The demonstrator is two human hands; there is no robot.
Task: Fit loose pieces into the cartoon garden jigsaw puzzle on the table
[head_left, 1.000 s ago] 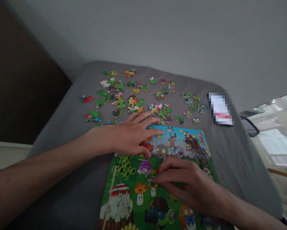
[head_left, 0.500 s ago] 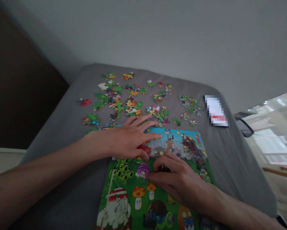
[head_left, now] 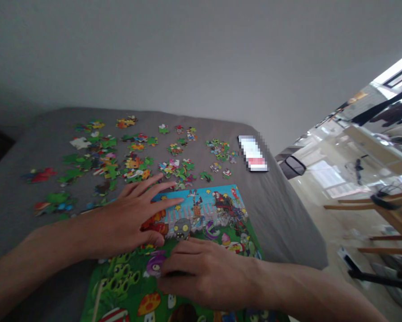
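Note:
A colourful cartoon picture board [head_left: 204,210], with blue sky at the top and green lawn below, lies on grey cloth. My left hand [head_left: 134,217] rests palm down across its upper left edge, fingers spread and nothing visible in them. Lower down, my right hand [head_left: 204,273] is curled against the board beside a purple one-eyed figure [head_left: 155,264]. Its fingertips are bent under, so anything between them is hidden. Loose jigsaw pieces [head_left: 110,170] are scattered beyond the board, some close to my left fingertips.
The grey cloth [head_left: 275,219] covers the surface up to the pale wall [head_left: 194,58]. A phone [head_left: 254,154] with a blurred screen lies to the right of the pieces. Past the right edge are a dark-rimmed object [head_left: 293,166] and wooden bars [head_left: 385,251] over a shiny floor.
The view has swung right, so the board and pieces appear further left. My right hand has flattened and sunk slightly on the board, uncovering a purple figure above it. My left hand stays spread.

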